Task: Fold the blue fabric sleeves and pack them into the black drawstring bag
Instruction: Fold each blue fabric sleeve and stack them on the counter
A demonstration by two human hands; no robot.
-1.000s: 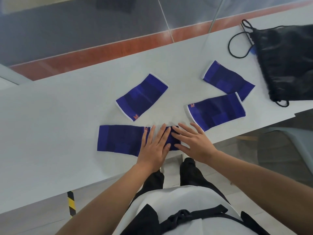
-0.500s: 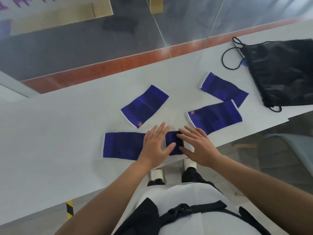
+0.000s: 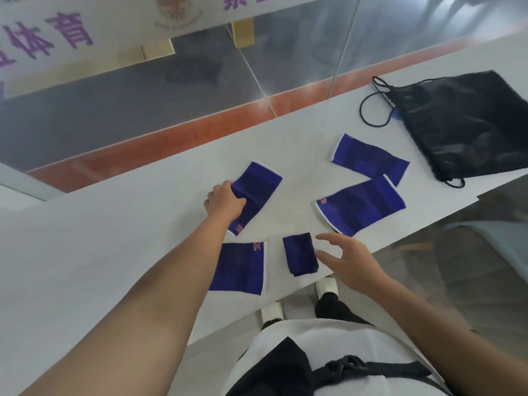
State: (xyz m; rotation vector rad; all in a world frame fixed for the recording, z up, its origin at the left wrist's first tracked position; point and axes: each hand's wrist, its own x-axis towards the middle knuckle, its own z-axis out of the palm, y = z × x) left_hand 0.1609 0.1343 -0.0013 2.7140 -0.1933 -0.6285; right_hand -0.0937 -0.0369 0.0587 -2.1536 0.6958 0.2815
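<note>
Several blue fabric sleeves lie on the white table (image 3: pixel 114 252). My left hand (image 3: pixel 224 202) reaches forward and grips the left edge of a flat sleeve (image 3: pixel 258 192) in the middle. A small folded sleeve (image 3: pixel 300 254) sits near the front edge, with my right hand (image 3: pixel 351 261) open just to its right, fingertips at its edge. Another flat sleeve (image 3: pixel 240 268) lies left of the folded one. Two more flat sleeves (image 3: pixel 361 205) (image 3: pixel 370 158) lie to the right. The black drawstring bag (image 3: pixel 468 124) lies flat at the far right.
The bag's cord loop (image 3: pixel 371 110) trails on the table to its left. The table's front edge runs diagonally just below the folded sleeve; my feet and the floor show beneath it. A glass wall with an orange strip stands behind the table.
My left hand has left the folded sleeve and reached forward onto the middle flat sleeve. My right hand has slid off to the folded sleeve's right side. The view has tilted upward.
</note>
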